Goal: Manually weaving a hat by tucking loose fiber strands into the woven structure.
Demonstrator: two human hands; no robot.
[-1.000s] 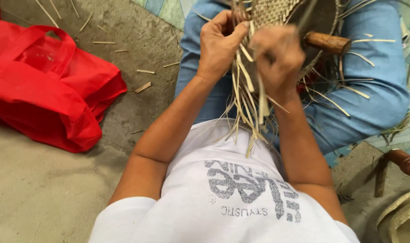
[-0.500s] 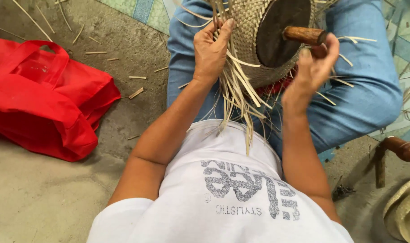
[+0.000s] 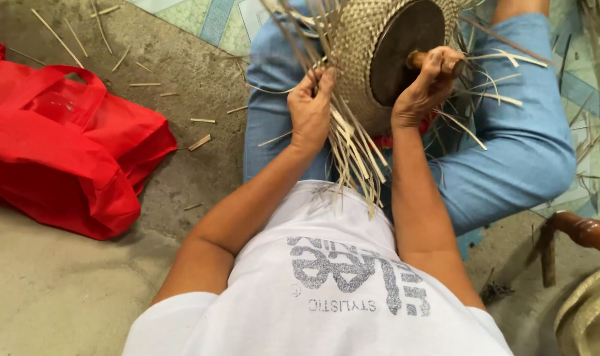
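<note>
On a concrete floor (image 3: 62,296), my left hand (image 3: 311,109) pinches straw strands (image 3: 352,148); my right hand (image 3: 426,89) grips the woven basket's (image 3: 362,46) wooden handle (image 3: 418,59).

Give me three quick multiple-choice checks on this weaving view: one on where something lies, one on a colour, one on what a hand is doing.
1. Where does the red bag lie?
A. On the floor on the person's left
B. On the lap
C. Hung from the wooden handle

2. What colour are the trousers?
A. Black
B. Blue
C. Green

3. What is the right hand doing?
A. Resting open on the floor
B. Closed on the wooden handle at the woven piece
C. Holding the bag

Answers: 1 A, the bag sits on the concrete beside the left arm. 2 B, both legs are light blue. 3 B, its fingers wrap the handle, while the left hand pinches the loose strips.
</note>
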